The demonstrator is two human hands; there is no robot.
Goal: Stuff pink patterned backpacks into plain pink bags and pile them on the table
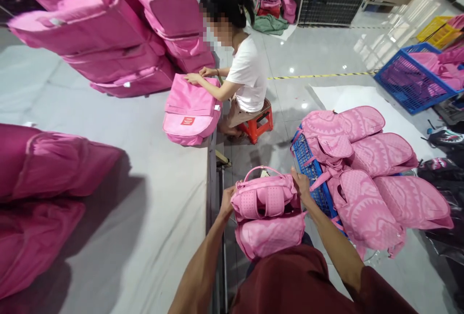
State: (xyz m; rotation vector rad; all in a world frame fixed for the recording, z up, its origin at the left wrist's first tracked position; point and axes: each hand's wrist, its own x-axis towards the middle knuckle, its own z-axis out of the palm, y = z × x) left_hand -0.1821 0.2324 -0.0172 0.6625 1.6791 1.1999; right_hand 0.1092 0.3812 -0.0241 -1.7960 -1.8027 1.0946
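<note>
Across the left half of the view runs the grey bench (145, 217), with stacked pink cases (90, 34) at 11 o'clock and darker pink bundles (43, 178) at 9 o'clock. At 3 o'clock a heap of patterned pink backpacks (366, 178) lies over a blue crate (308, 164), just beside the right hand. Another blue crate (409, 87) of pink goods sits at 2 o'clock on the glossy grey floor (326, 53), crossed by striped tape. At 12 o'clock a co-worker (246, 72) sits on a red stool (259, 123), hands on a pink bag (190, 111) at the bench edge. At 6 o'clock the pink backpack (266, 200) rests in the lap, off the bench. The left hand (227, 200) and right hand (300, 183) each have their grip closed on its upper corners.
</note>
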